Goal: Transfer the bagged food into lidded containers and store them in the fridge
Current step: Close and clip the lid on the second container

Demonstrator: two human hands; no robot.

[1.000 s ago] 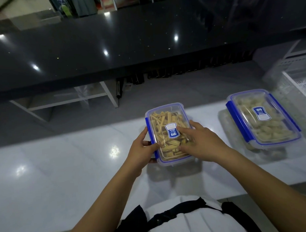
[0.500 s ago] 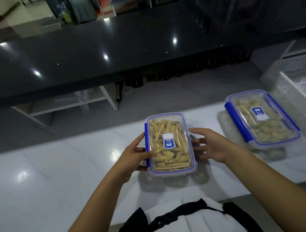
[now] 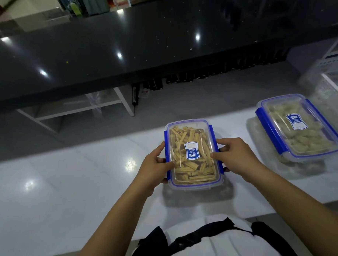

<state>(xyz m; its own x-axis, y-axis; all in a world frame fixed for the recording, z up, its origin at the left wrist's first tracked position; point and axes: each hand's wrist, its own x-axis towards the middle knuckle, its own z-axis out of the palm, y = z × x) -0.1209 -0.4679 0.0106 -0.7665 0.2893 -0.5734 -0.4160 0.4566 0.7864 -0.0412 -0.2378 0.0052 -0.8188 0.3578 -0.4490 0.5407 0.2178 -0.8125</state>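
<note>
A clear lidded container (image 3: 191, 134) with blue side clips holds yellow stick-shaped food and sits on the white counter (image 3: 70, 188) in front of me. My left hand (image 3: 156, 166) grips its left side, thumb on the lid. My right hand (image 3: 236, 156) grips its right side, thumb on the lid and fingers over the blue clip. A second lidded container (image 3: 298, 127) of pale food lies to the right, untouched.
A black glossy raised bar top (image 3: 123, 43) runs across the back, with white shelf frames (image 3: 68, 110) below it. A white perforated basket (image 3: 333, 72) stands at the far right. The counter's near edge is close to my body.
My right hand left the lid top and closed on the container's right side. The container turned straight and now sits between both hands.
</note>
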